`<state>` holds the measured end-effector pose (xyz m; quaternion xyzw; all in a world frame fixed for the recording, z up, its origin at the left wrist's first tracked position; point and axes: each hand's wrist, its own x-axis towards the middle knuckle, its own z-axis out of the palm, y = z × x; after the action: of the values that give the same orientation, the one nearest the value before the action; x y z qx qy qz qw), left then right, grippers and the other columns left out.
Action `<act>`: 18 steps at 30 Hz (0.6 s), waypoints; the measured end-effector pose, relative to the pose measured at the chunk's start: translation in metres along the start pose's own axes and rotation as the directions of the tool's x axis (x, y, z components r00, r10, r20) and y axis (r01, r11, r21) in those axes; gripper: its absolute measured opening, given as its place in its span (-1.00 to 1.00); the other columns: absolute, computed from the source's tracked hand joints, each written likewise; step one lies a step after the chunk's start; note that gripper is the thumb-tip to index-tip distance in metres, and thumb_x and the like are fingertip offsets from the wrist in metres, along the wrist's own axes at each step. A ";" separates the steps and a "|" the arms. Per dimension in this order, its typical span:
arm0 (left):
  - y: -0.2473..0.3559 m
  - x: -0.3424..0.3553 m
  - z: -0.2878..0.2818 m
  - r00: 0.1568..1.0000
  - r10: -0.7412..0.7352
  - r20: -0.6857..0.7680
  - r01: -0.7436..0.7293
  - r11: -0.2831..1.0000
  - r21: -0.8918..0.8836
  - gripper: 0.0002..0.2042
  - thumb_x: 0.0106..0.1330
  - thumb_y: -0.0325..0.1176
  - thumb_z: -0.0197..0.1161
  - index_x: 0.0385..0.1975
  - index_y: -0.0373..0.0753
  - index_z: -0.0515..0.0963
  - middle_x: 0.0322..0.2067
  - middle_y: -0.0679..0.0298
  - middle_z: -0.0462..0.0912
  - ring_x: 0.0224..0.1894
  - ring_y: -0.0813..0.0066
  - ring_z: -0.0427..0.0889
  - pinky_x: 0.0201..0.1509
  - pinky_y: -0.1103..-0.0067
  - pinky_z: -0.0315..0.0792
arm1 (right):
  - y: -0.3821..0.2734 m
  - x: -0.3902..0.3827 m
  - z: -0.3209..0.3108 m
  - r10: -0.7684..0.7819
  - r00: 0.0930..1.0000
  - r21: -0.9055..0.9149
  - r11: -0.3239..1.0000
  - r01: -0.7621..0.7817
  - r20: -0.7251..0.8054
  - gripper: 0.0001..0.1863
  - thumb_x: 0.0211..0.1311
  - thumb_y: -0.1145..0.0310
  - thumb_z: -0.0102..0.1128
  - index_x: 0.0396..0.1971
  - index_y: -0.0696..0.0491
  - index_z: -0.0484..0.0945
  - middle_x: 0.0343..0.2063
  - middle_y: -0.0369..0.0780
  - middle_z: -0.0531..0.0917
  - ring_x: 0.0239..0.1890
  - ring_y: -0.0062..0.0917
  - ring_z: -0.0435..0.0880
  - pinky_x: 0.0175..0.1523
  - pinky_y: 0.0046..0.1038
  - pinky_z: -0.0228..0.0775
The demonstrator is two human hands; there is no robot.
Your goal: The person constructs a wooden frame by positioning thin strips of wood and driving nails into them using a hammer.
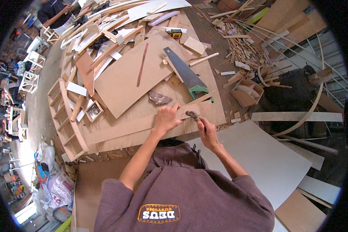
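In my right hand [208, 134], closed round its handle, is a hammer [191, 114] with a dark, worn head. That head is over the right part of a long, thin wooden board [123, 128] lying along the near edge of the worktable. My left hand [167, 119] rests on this board with its fingers closed, just left of the hammer head. Whatever is between those fingertips is too small to name. A narrow wooden strip [199, 99] slants beyond my hands. Close by are a handsaw [183, 69] with a green handle and a crumpled brownish piece [160, 98].
On the worktable [210, 81] are a large brown panel [123, 85], a red strip [142, 65], a tape measure [176, 33] and piled offcuts. A ladder-like wooden frame [65, 120] stands at the left. White sheet [255, 154] lies at right. Another person [56, 14] is at far left.
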<state>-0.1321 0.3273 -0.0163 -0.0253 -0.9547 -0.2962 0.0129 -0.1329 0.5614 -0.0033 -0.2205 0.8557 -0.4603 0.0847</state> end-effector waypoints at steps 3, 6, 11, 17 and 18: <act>-0.005 -0.004 0.007 1.000 -0.009 -0.007 0.009 1.000 0.013 -0.44 -0.02 -0.03 0.59 -0.10 -0.18 0.54 -0.41 0.08 0.71 -0.27 0.07 0.74 -0.13 0.26 0.58 | -0.029 -0.009 0.009 -0.075 0.942 0.161 0.978 0.133 -0.328 -0.65 0.60 0.17 0.00 0.07 0.15 0.49 -0.45 -0.04 0.58 -0.50 -0.26 0.55 -0.35 -0.35 0.41; -0.002 0.006 0.004 1.000 -0.009 0.011 0.009 1.000 0.007 -0.44 -0.02 -0.02 0.59 -0.10 -0.18 0.54 -0.40 0.06 0.71 -0.27 0.06 0.74 -0.13 0.25 0.59 | 0.006 -0.013 0.040 -0.130 0.955 -0.046 0.991 0.122 -0.267 -0.59 0.64 0.08 -0.13 -0.03 0.16 0.48 -0.55 -0.14 0.43 -0.56 -0.44 0.41 -0.42 -0.40 0.28; -0.003 0.003 0.002 1.000 -0.016 0.016 0.017 1.000 -0.025 -0.44 -0.01 0.01 0.58 -0.10 -0.18 0.55 -0.38 0.04 0.73 -0.28 0.04 0.75 -0.12 0.25 0.59 | -0.019 -0.017 0.036 0.007 0.952 0.066 0.998 0.014 -0.307 -0.58 0.62 0.06 -0.08 -0.04 0.17 0.47 -0.48 -0.11 0.61 -0.45 -0.37 0.63 -0.38 -0.30 0.38; -0.003 0.003 0.003 0.999 0.028 -0.021 -0.028 1.000 0.009 -0.47 0.00 -0.05 0.58 -0.11 -0.19 0.55 -0.39 0.03 0.72 -0.29 0.05 0.75 -0.12 0.27 0.60 | -0.024 -0.010 0.043 -0.004 0.976 -0.143 0.989 -0.027 -0.218 -0.69 0.57 0.25 0.03 0.03 0.18 0.54 -0.20 0.10 0.65 -0.30 -0.06 0.71 -0.23 -0.28 0.52; -0.001 0.000 0.001 0.999 0.021 -0.026 -0.021 1.000 0.000 -0.47 -0.01 -0.06 0.58 -0.11 -0.19 0.56 -0.39 0.04 0.72 -0.29 0.05 0.75 -0.12 0.27 0.59 | -0.037 -0.003 0.037 0.012 0.981 -0.174 0.984 -0.047 -0.196 -0.70 0.57 0.27 0.03 0.02 0.18 0.54 -0.18 0.12 0.64 -0.31 -0.02 0.70 -0.21 -0.27 0.52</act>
<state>-0.1323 0.3271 -0.0183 -0.0312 -0.9541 -0.2963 0.0286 -0.1069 0.5175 0.0063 -0.1685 0.9007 -0.4002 -0.0123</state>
